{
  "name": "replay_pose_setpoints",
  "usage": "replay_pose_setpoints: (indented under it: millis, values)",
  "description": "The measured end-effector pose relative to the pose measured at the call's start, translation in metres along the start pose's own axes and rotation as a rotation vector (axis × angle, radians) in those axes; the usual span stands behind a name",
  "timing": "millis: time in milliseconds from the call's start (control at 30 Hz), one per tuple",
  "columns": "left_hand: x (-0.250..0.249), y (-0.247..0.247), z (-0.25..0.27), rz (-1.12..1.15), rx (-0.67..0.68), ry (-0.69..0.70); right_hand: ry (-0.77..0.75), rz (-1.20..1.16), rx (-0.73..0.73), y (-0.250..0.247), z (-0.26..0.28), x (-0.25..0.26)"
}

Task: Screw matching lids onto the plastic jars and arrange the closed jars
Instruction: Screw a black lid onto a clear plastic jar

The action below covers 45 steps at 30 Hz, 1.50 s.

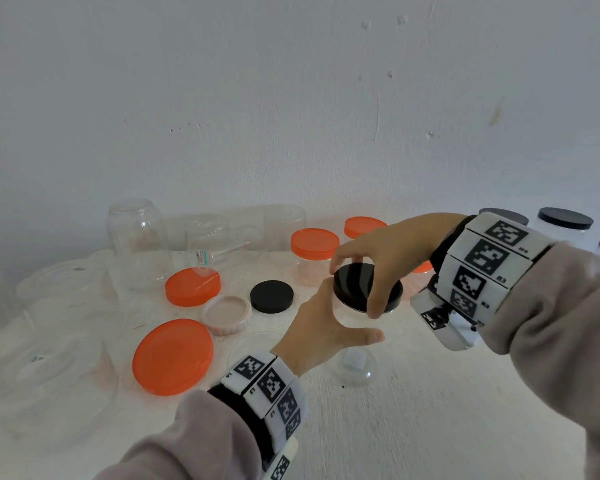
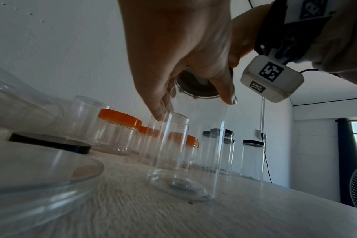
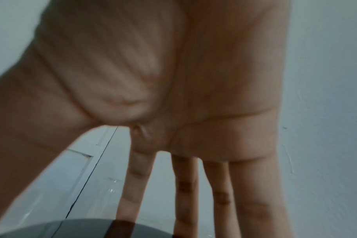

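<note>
Upright on the white table (image 1: 413,427): tall clear jar (image 1: 355,344), left hand (image 1: 321,329) curled round its wall, right hand (image 1: 383,258) pinching the black lid (image 1: 355,284) on its mouth. Threads hidden under fingers; seating impossible to judge. Right-wrist view mostly blurred palm.

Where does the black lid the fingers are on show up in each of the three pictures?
Head: the black lid sits right of centre, atop the clear jar, under the right hand.
Left wrist: upper centre, seen from below through the jar.
Right wrist: bottom edge, a dark arc.
Shared landmark: the right hand's fingers on the lid.
</note>
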<state>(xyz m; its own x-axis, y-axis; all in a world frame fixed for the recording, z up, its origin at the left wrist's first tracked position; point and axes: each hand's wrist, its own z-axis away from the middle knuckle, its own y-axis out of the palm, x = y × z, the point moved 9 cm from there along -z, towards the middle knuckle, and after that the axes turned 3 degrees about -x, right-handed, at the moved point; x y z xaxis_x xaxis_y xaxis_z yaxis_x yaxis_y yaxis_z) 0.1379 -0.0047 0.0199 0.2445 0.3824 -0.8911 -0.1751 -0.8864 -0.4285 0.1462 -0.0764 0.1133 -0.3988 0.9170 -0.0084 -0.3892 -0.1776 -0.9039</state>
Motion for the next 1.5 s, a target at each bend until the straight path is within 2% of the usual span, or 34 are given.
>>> replay_pose_setpoints:
  millis: [133,267,433,533,733,800,900,1000,1233,1367,1500]
  values:
    - [0.000,0.000,0.001,0.012,0.007,0.004,0.044,-0.048,-0.077,-0.001,-0.001,-0.006]
    - [0.000,0.000,0.002,0.011,0.003,0.007,0.104,0.005,-0.132,-0.001,-0.002,-0.010]
    - [-0.002,-0.001,0.002,0.000,-0.003,0.012,-0.004,-0.042,-0.035,0.006,0.000,-0.004]
    - [-0.003,0.000,0.002,0.006,-0.005,0.017,-0.041,-0.056,-0.110,0.001,0.001,-0.002]
    - [0.000,0.000,0.003,0.025,-0.011,0.001,0.071,-0.045,-0.246,0.001,-0.003,-0.012]
    - [0.001,0.000,0.003,0.034,-0.014,0.000,0.065,-0.063,-0.239,0.004,-0.004,-0.014]
    - [0.000,0.000,0.003,0.017,-0.016,0.001,-0.025,-0.118,-0.162,0.009,-0.002,-0.011]
    - [0.000,0.000,0.004,0.016,-0.019,0.002,-0.073,-0.145,-0.169,0.004,0.002,-0.008]
    - [0.001,0.001,0.004,0.045,-0.006,-0.013,0.012,-0.137,-0.282,0.000,-0.004,-0.014]
    - [0.002,0.001,0.005,0.053,0.000,-0.016,0.038,-0.113,-0.253,0.003,-0.006,-0.014]
    - [0.000,0.001,0.004,0.045,-0.003,-0.011,-0.041,-0.117,-0.202,0.007,-0.005,-0.007]
